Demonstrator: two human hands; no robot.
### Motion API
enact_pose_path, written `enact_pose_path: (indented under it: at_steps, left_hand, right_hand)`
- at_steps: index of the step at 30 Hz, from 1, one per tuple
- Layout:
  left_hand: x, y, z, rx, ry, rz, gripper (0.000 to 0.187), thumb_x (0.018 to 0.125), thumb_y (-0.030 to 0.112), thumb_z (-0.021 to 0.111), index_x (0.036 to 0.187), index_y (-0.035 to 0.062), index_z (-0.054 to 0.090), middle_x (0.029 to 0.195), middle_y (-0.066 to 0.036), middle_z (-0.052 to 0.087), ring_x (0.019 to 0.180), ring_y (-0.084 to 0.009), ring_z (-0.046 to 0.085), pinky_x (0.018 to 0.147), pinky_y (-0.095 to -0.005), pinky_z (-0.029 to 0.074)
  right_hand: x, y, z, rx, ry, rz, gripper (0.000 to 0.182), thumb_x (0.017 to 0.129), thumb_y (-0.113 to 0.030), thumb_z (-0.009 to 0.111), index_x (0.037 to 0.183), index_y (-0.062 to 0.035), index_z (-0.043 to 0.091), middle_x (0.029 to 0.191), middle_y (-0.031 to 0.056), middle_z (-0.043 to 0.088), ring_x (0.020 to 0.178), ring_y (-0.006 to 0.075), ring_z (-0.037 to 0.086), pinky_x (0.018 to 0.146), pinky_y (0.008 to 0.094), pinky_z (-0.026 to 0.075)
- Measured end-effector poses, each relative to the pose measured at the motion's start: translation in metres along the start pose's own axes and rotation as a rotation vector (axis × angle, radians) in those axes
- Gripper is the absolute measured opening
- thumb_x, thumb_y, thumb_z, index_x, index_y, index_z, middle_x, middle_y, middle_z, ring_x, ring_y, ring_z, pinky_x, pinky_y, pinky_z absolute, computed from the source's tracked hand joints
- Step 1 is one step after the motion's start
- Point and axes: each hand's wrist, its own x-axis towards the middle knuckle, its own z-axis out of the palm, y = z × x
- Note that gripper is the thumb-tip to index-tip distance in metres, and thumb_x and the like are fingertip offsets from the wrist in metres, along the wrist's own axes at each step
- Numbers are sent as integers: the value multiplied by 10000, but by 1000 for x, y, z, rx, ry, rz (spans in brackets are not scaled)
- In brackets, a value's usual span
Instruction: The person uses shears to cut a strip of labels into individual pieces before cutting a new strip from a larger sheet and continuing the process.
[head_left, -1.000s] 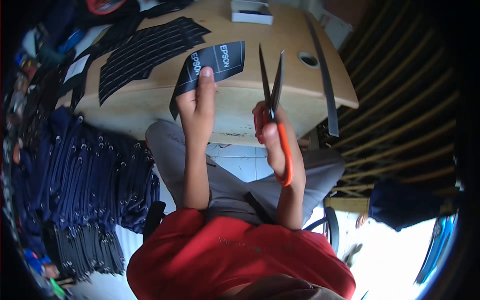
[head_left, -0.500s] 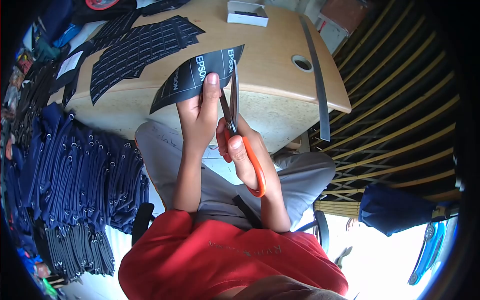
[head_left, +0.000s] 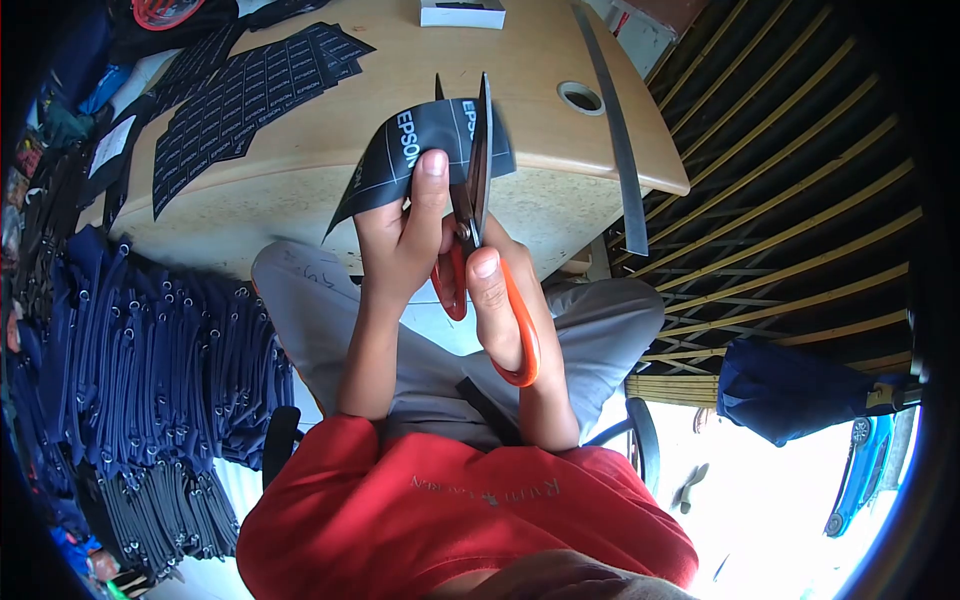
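A bent black sheet printed with white EPSON labels and lines (head_left: 383,150) is in my left hand (head_left: 405,215), thumb on its face, fingers behind it. My right hand (head_left: 505,310) is wrapped round the orange handles of a pair of scissors (head_left: 480,180). The blades point up and stand apart, with the right part of the sheet between them. One blade passes in front of the sheet, and the other blade's tip shows above its top edge.
More printed black sheets (head_left: 255,90) lie on the wooden table (head_left: 480,80), with a white box (head_left: 462,14) and a long metal ruler (head_left: 615,130). Stacked blue straps with metal rings (head_left: 150,350) stand at left. A folding gate (head_left: 770,200) is at right.
The scissor blades have spread from nearly closed to wide apart. The sheet has shifted slightly right and curves more, its right part now beyond the front blade. The whole view has shifted a little.
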Motion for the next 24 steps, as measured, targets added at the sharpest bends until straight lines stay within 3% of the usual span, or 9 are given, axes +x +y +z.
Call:
enact_pose_path:
  at_steps: [19,24]
  left_hand:
    - [-2,5,2,-54,5,9,191,952,178,542,897,2,593,717,14,531,647,-57,470,574,-225,374]
    - [-2,9,3,-35,5,21,181,953,166,542,907,0,600,731,15,540,662,-55,478,584,-220,377]
  right_hand:
    - [-4,-10,-3,-96,-7,3,501,939,-489,465,868,7,476,609,166,549,576,359,578,561,400,435]
    - [-5,-6,-4,-66,-27,-30,606,908,-592,442,874,13,473,621,179,541,580,373,569,564,402,432]
